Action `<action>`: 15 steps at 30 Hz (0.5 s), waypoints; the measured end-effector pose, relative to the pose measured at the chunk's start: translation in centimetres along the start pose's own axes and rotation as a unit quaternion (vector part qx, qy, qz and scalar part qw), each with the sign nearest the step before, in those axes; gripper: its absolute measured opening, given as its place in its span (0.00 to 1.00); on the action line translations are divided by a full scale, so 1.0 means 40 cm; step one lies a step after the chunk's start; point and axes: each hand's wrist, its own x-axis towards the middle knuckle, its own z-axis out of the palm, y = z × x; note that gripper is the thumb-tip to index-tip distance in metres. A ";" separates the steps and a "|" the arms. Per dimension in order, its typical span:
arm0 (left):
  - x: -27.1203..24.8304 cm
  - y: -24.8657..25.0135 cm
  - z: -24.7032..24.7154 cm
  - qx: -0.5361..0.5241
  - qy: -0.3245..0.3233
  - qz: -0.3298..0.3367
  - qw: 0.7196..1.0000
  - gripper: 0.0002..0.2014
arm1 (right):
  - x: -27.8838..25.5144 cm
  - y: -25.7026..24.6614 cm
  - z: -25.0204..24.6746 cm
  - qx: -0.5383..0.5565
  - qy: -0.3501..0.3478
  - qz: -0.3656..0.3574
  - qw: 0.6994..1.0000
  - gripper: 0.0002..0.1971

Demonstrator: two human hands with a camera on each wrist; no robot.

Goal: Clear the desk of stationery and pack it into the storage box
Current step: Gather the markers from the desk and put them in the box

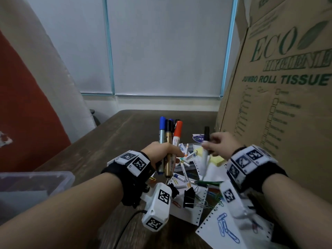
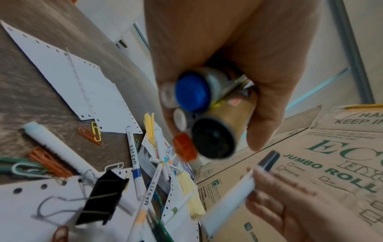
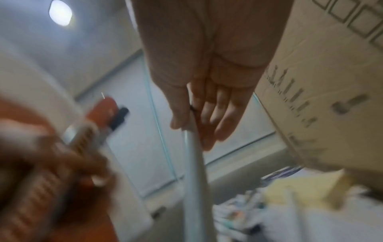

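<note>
- Gripping a bundle of thick markers [image 1: 168, 141] upright, the left hand [image 1: 162, 152] has its fingers curled round the barrels; a blue cap, a black-capped gold barrel and an orange cap stand above the fist.
- From the left wrist view the bundle's butt ends [image 2: 204, 113] point at the camera — one blue, one black, one small orange — with the thumb wrapped across the gold barrel.
- Just right of that fist, the right hand [image 1: 221, 146] pinches a white marker with a black cap [image 1: 205, 153] between thumb and fingers, cap up, barrel slanting down towards the desk clutter.
- In the right wrist view the fingers [image 3: 217, 114] lie nearly straight along the white barrel, the thumb pressing it from the other side; the picture is blurred.
- Below both hands lies the remaining stationery on the dark wooden desk [image 1: 107, 137]: thin white "MARKER" pens [image 2: 134, 157], a black binder clip [image 1: 189, 196], coloured paper clips [image 2: 94, 134], a yellow sticky-note pad [image 1: 218, 159] and perforated white sheets [image 1: 228, 229].
- Well to the left of the left forearm sits a clear plastic storage box [image 1: 36, 182] — only part of it shows.
- Beside the right hand rises a large cardboard carton printed "JUMBO ROLL TISSUE" [image 1: 280, 97].
</note>
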 end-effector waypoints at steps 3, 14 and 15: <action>-0.033 0.012 0.022 -0.012 -0.010 0.020 1.000 0.19 | -0.048 -0.088 0.007 0.235 -0.087 -0.002 0.968 0.13; -0.164 0.072 -0.055 0.025 -0.037 0.072 0.996 0.20 | -0.165 -0.242 0.051 0.350 -0.053 -0.023 0.935 0.13; -0.177 0.082 -0.074 0.043 -0.032 0.075 0.996 0.17 | -0.184 -0.264 0.059 0.329 -0.044 -0.042 0.942 0.12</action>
